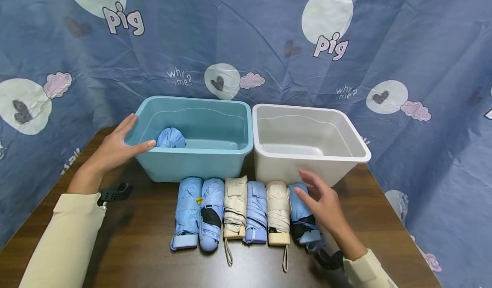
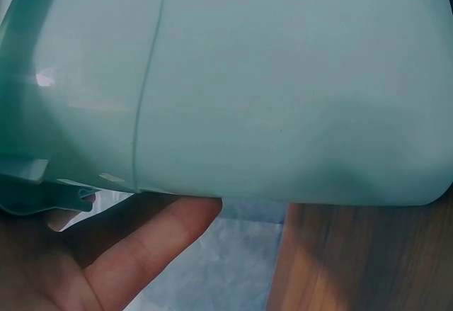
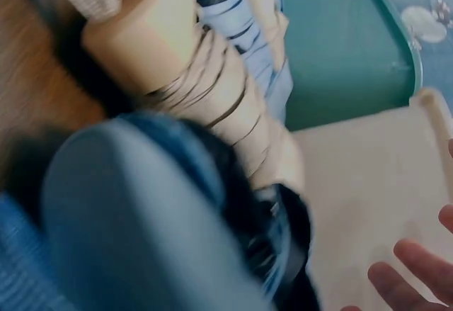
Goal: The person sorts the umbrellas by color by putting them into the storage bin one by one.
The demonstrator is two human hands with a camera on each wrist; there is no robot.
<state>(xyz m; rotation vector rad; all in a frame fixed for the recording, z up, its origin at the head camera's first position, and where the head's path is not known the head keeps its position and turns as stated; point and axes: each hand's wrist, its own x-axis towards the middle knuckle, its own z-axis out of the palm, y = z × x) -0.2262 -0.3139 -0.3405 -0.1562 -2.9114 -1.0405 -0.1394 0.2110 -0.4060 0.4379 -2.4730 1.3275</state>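
Note:
My left hand rests at the front left corner of a teal bin, its thumb along the front rim and its fingers stretched along the left side. In the left wrist view a finger lies against the bin's outer wall. Inside that bin sits a light blue fabric bundle, partly hidden by the front wall. My right hand is spread over the rightmost folded umbrella, a blue one with a dark band. In the right wrist view its fingertips are apart, and the umbrella's handle looms close.
A white bin stands right of the teal one. Several folded umbrellas lie side by side before the bins, among them a beige umbrella and a periwinkle umbrella. A patterned blue cloth hangs behind the wooden table.

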